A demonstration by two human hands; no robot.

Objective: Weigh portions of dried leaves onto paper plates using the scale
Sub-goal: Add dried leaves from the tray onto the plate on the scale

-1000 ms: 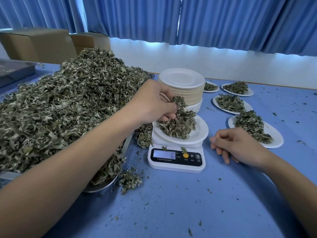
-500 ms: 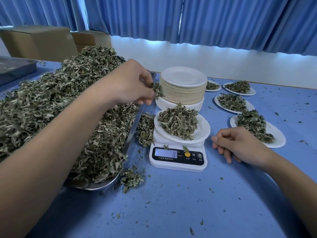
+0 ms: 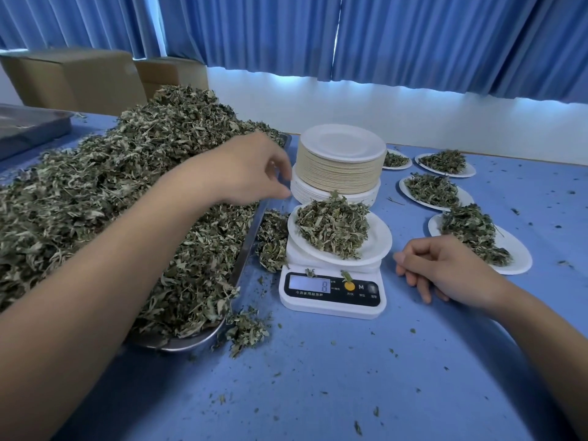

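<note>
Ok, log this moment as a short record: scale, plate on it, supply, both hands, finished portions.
reading: scale display shows 8
on scale: paper plate heaped with dried leaves
supply: leaf pile on metal tray; plate stack behind scale
left: left hand over the tray's right edge, fingers loosely curled, no leaves seen in them
right: right hand rests on table, holding nothing
done: four filled plates at right

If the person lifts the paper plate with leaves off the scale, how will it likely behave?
The paper plate is probably light: the scale reads 8. Its loose leaf heap sits toward the left rim, so tilting would likely spill some. Thin paper may flex if held by one edge.
</note>
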